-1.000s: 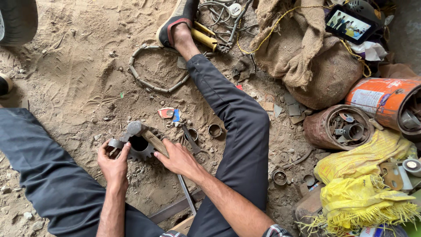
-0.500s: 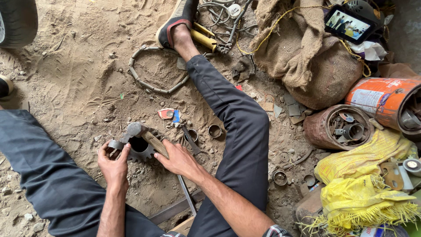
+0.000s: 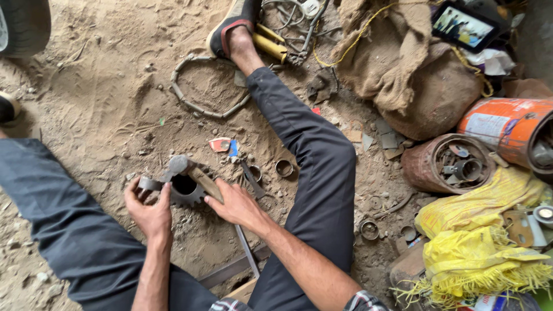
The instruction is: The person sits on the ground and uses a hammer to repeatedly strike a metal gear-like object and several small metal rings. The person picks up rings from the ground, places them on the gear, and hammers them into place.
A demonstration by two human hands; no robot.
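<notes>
Fingers of left hand (image 3: 148,208) were curled around a small metal ring (image 3: 148,184). Right hand (image 3: 235,203) fingers pinched a flat metal bar (image 3: 203,181) lying across the toothed gear (image 3: 185,190). Gear sat on sandy floor (image 3: 103,109) between both hands, touching the fingertips; a small bearing ring (image 3: 284,168) lay beyond the right fingers.
</notes>
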